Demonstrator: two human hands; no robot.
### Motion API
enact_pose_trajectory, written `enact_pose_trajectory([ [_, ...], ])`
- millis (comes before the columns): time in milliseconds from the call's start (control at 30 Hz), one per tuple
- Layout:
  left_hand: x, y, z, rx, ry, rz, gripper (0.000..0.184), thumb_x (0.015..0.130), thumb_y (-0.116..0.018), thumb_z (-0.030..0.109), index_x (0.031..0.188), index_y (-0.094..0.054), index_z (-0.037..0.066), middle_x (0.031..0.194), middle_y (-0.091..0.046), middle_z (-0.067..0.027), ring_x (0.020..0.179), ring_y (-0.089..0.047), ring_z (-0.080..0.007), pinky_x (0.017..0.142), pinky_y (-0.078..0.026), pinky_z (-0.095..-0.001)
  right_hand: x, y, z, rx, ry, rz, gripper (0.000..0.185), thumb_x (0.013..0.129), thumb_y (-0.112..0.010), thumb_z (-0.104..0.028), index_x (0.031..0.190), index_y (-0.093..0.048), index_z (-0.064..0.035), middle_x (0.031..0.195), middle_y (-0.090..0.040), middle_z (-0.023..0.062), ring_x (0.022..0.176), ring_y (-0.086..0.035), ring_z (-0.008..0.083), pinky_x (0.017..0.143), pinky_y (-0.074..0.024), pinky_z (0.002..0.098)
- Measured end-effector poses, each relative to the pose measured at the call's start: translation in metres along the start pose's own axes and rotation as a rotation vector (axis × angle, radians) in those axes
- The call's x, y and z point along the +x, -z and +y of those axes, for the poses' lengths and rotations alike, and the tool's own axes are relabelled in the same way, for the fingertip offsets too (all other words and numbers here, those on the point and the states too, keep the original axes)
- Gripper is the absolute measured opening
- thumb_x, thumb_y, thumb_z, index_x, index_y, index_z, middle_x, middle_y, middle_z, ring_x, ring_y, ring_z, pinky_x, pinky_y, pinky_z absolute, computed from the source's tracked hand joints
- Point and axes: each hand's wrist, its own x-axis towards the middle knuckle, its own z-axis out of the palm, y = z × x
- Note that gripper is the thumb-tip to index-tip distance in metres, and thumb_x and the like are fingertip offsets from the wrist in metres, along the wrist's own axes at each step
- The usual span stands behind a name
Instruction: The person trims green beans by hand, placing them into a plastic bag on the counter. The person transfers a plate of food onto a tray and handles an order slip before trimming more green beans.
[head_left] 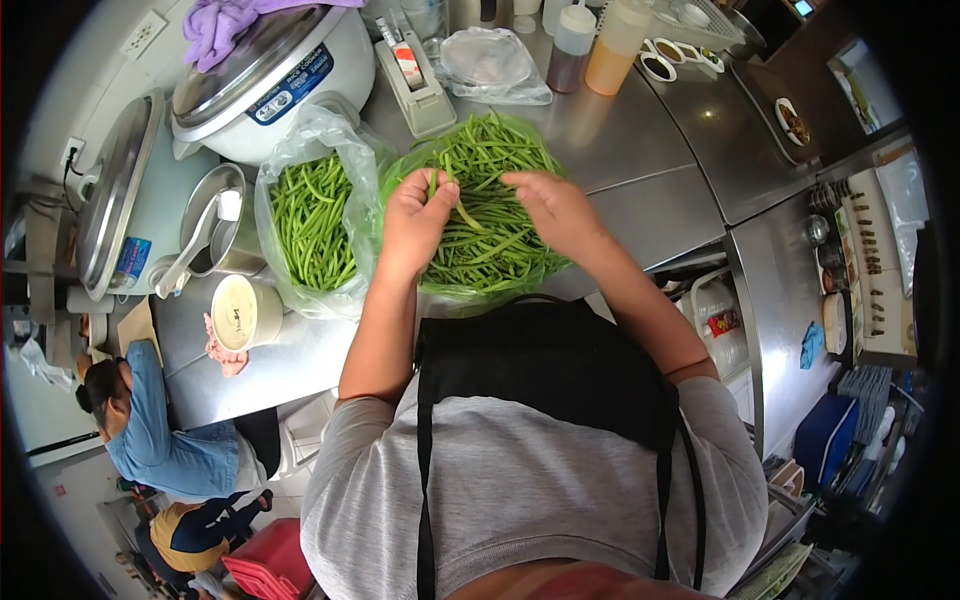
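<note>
My left hand (421,212) is closed in a pinch, with a green bean (446,166) showing at its fingertips. It is over a green-tinted plastic bag (556,268) filled with loose green beans (495,250). A yellowish bean (466,214) lies just beside my left thumb. At the right side of the same bag is my right hand (558,212), its index finger stretched out and nothing visible in it. Left of my left hand stands a clear plastic bag (272,225), also full of green beans (312,220).
Rice cookers (300,85), a steel pot (236,250) with a ladle (195,240) and a lidded tub (238,312) stand on the left. Behind are a tape dispenser (420,95) and squeeze bottles (571,48). A person in a denim shirt (165,440) is at the lower left.
</note>
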Motion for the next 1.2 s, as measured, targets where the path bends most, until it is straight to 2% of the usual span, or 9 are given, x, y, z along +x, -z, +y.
enact_pose_trajectory([
  [167,0.001,-0.002,0.004,-0.121,0.005,0.011,0.003,0.079,-0.053,0.005,0.080,-0.050,0.005,0.061,-0.042,0.0077,0.052,-0.034,-0.0012,0.046,-0.029,-0.0167,-0.004,-0.007,-0.016,0.072,-0.063,-0.192,0.020,0.077,-0.054,-0.017,0.091,-0.058,-0.0035,0.085,-0.060,0.0109,0.078,-0.058,0.0212,0.069,-0.0449,0.0296],
  [267,0.003,0.003,-0.005,0.032,-0.082,0.019,0.005,0.078,-0.054,0.008,0.077,-0.051,0.004,0.058,-0.043,0.0062,0.050,-0.037,-0.0023,0.044,-0.030,-0.0187,-0.002,-0.004,-0.009,-0.053,-0.021,-0.126,0.016,0.075,-0.055,-0.015,0.087,-0.059,-0.0051,0.082,-0.059,0.0088,0.074,-0.058,0.0240,0.066,-0.0450,0.0329],
  [367,-0.004,0.010,-0.001,0.548,-0.126,-0.042,0.007,0.076,-0.057,0.010,0.078,-0.054,0.004,0.061,-0.049,0.0031,0.051,-0.042,-0.0051,0.047,-0.033,-0.0191,-0.003,0.000,0.008,-0.369,-0.039,-0.191,0.012,0.071,-0.055,-0.017,0.078,-0.060,-0.0092,0.077,-0.057,0.0062,0.073,-0.056,0.0246,0.065,-0.0427,0.0361],
  [467,-0.006,0.012,-0.011,0.698,-0.074,-0.150,0.012,0.073,-0.060,0.012,0.077,-0.056,0.001,0.064,-0.053,0.0000,0.059,-0.047,-0.0082,0.055,-0.038,-0.0222,-0.015,-0.004,0.008,-0.645,0.019,-0.195,0.009,0.069,-0.053,-0.015,0.073,-0.059,-0.0102,0.075,-0.055,0.0044,0.075,-0.053,0.0228,0.066,-0.0404,0.0356],
  [500,-0.006,0.010,-0.013,0.743,-0.088,-0.148,0.015,0.073,-0.060,0.012,0.080,-0.057,-0.001,0.068,-0.056,-0.0059,0.063,-0.052,-0.0132,0.059,-0.041,-0.0254,-0.016,-0.008,0.011,-0.665,0.028,-0.174,0.008,0.069,-0.053,-0.014,0.072,-0.059,-0.0103,0.075,-0.054,0.0042,0.075,-0.053,0.0225,0.066,-0.0399,0.0352],
  [667,-0.004,0.000,-0.011,0.861,-0.360,-0.082,0.015,0.072,-0.059,0.011,0.084,-0.059,0.002,0.074,-0.056,-0.0125,0.068,-0.054,-0.0244,0.062,-0.042,-0.0305,-0.016,-0.015,0.014,-0.737,0.093,-0.058,0.006,0.067,-0.051,-0.010,0.068,-0.057,-0.0102,0.072,-0.052,0.0030,0.073,-0.051,0.0211,0.064,-0.0386,0.0344],
  [967,0.008,-0.030,-0.009,1.036,-0.510,-0.007,0.017,0.069,-0.061,0.011,0.086,-0.060,0.006,0.071,-0.051,-0.0098,0.066,-0.052,-0.0265,0.058,-0.042,-0.0342,0.007,0.009,-0.007,-0.600,0.287,0.251,0.006,0.068,-0.057,-0.014,0.065,-0.053,-0.0111,0.068,-0.048,0.0027,0.068,-0.050,0.0196,0.061,-0.0365,0.0328],
  [1067,0.013,-0.030,-0.007,1.055,-0.566,0.003,0.016,0.070,-0.061,0.011,0.084,-0.060,0.005,0.071,-0.051,-0.0092,0.064,-0.052,-0.0264,0.057,-0.042,-0.0346,0.008,0.013,-0.009,-0.599,0.201,0.223,0.008,0.068,-0.060,-0.015,0.066,-0.054,-0.0099,0.068,-0.050,0.0032,0.068,-0.050,0.0211,0.061,-0.0373,0.0342],
  [1200,0.018,-0.021,-0.012,0.804,-0.601,-0.094,0.010,0.073,-0.058,0.009,0.080,-0.058,0.003,0.069,-0.052,-0.0058,0.058,-0.052,-0.0197,0.052,-0.041,-0.0305,0.010,0.012,-0.010,-0.150,0.013,0.172,0.011,0.072,-0.058,-0.015,0.073,-0.056,-0.0050,0.069,-0.055,0.0061,0.067,-0.054,0.0228,0.062,-0.0410,0.0345],
])
